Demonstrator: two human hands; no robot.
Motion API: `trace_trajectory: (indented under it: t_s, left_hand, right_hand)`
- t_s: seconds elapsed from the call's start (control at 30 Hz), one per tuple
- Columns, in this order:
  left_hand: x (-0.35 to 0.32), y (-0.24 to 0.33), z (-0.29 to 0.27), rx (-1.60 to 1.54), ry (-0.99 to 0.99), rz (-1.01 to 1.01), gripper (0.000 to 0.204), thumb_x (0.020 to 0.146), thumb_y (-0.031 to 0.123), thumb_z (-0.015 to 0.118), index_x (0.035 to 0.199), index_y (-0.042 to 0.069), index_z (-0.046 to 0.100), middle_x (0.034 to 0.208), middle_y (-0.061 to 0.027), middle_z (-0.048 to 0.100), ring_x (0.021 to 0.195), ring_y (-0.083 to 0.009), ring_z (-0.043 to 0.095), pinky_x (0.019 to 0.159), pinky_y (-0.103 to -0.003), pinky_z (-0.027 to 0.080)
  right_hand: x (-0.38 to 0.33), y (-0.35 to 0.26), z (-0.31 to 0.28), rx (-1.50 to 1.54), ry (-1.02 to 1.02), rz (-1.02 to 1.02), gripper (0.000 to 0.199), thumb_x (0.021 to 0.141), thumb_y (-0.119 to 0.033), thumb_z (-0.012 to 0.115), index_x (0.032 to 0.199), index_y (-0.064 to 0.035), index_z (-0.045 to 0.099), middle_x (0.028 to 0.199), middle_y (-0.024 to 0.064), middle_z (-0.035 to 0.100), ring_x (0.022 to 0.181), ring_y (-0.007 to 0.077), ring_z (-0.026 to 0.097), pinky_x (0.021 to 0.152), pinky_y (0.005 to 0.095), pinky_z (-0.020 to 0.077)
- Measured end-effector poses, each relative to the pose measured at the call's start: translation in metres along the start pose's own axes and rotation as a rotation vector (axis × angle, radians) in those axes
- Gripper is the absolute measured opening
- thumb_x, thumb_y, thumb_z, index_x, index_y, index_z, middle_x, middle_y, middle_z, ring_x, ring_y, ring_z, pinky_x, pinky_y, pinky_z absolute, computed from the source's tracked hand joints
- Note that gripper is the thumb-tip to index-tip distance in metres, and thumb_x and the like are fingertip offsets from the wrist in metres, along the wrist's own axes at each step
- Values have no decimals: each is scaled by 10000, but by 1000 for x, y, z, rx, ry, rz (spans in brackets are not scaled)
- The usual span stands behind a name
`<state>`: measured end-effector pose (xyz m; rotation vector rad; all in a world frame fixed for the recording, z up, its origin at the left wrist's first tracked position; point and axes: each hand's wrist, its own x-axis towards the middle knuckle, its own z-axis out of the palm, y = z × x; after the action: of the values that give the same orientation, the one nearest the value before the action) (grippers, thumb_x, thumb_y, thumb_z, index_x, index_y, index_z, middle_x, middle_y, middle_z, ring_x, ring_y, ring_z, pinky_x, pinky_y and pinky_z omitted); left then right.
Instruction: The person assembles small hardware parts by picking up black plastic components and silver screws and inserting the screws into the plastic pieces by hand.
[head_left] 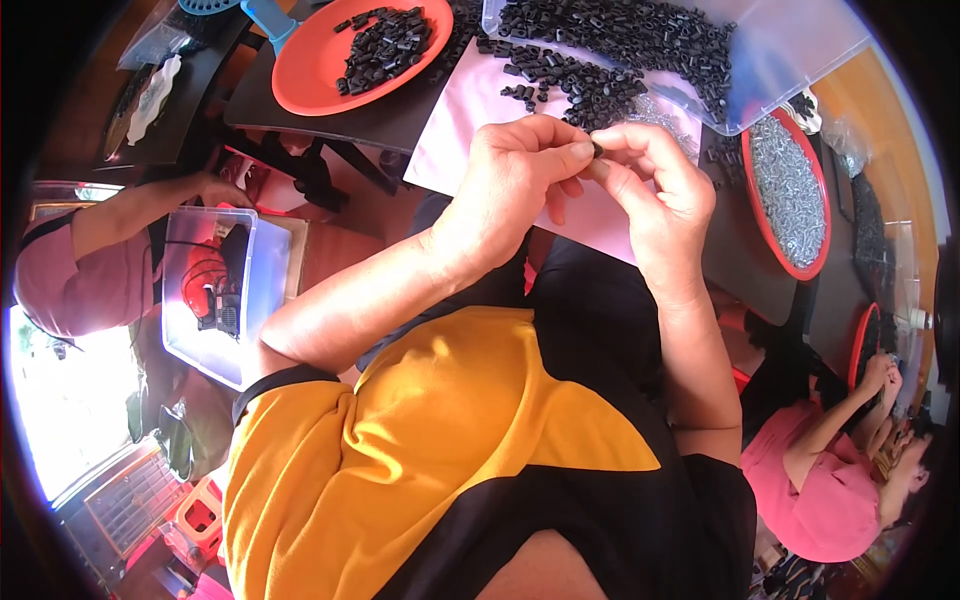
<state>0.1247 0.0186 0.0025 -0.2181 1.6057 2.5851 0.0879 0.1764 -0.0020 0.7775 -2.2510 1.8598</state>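
Your left hand (520,185) and right hand (655,190) meet fingertip to fingertip, pinching 1 small black piece (597,150) between them. It looks light, stiff, easily dropped; grip its ends. More black pieces (570,80) lie just beyond, on pink paper (465,110).

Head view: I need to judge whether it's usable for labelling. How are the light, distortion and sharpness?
Head view: fisheye bends edges toward a dark rim; blown-out glare at lower left; the left hand and right hand pinching a small black piece are evenly lit, slightly soft; the orange tray is clear.
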Motion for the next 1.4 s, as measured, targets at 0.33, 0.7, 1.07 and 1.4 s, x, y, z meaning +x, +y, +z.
trace_trajectory:
  t_s: [0.33,0.7,1.07,1.4]
  left_hand:
    - [-5,13,-38,68,15,26,134,959,97,614,990,-25,660,816,-52,666,647,-77,588,519,-206,475]
    - [-5,-7,-40,40,-56,117,114,922,130,653,954,23,672,749,-10,632,678,-72,603,553,-234,505]
    - [-3,1,-31,-143,61,143,95,917,50,606,846,-6,634,716,-60,636,607,-126,614,497,-255,507]
    - [28,18,4,-345,136,197,114,949,86,591,954,-26,616,846,-130,649,719,-203,646,653,-321,552]
  right_hand:
    - [41,4,-14,-473,4,-276,135,777,23,721,880,-57,686,838,42,636,737,196,639,665,307,505]
    - [52,7,-2,-1145,-289,-632,129,816,-80,649,936,-101,692,1050,55,615,1079,273,577,886,424,419]
    - [51,5,4,-1011,-322,-727,80,825,-20,627,903,-38,623,968,109,620,1092,311,578,946,436,407]
    - [4,-23,38,-91,-105,-209,108,868,48,648,971,12,644,888,60,668,838,160,647,754,285,500]
